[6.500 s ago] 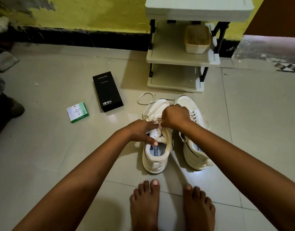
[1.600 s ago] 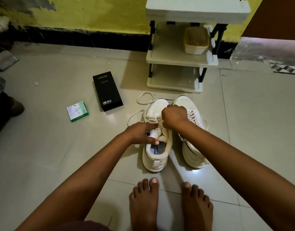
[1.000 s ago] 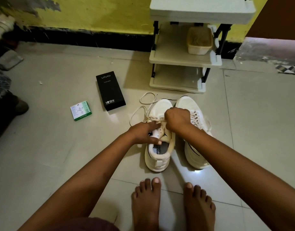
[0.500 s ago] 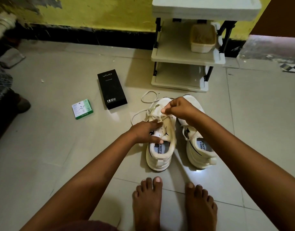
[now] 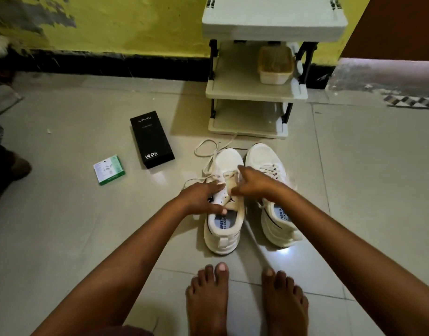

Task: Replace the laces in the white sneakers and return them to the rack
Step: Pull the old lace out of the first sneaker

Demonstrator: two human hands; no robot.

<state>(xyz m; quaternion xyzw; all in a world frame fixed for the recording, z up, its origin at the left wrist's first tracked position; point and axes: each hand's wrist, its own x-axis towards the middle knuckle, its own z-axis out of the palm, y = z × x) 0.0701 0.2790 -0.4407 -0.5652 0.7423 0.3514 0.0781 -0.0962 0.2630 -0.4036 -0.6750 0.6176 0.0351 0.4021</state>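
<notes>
At the far left edge of the frame lay a dark shape, too dim to make out. Right of it, at left of centre, a small green-and-white packet [image 5: 109,170] sat flat on the tiled floor [image 5: 63,226], and just beyond it toward the upper centre lay a black box [image 5: 151,139] printed "vivo" and "120W", apart from the packet.

At the centre of the frame stood two white sneakers side by side, toes pointing to the top of the picture. The left sneaker [image 5: 224,209] had a loose lace [image 5: 206,148] trailing off its toe in a loop onto the floor toward the rack. The left hand [image 5: 201,198] lay against that shoe's near side, fingers curved around the tongue and collar area, thumb at the opening; it gripped the shoe rather than lying flat. The right hand [image 5: 254,183] reached across over the same shoe's eyelets with fingers partly bent; whether it was pinching the lace could not be told. The right sneaker [image 5: 271,197] stood just beside, its laces threaded, partly behind the right forearm.

At the bottom centre, two bare feet [image 5: 245,299] rested on the tiles, close to the sneakers' heels.

At the upper right of centre stood the white shoe rack [image 5: 254,93] against the yellow wall [image 5: 135,23], a beige tub [image 5: 276,65] on its middle shelf.
</notes>
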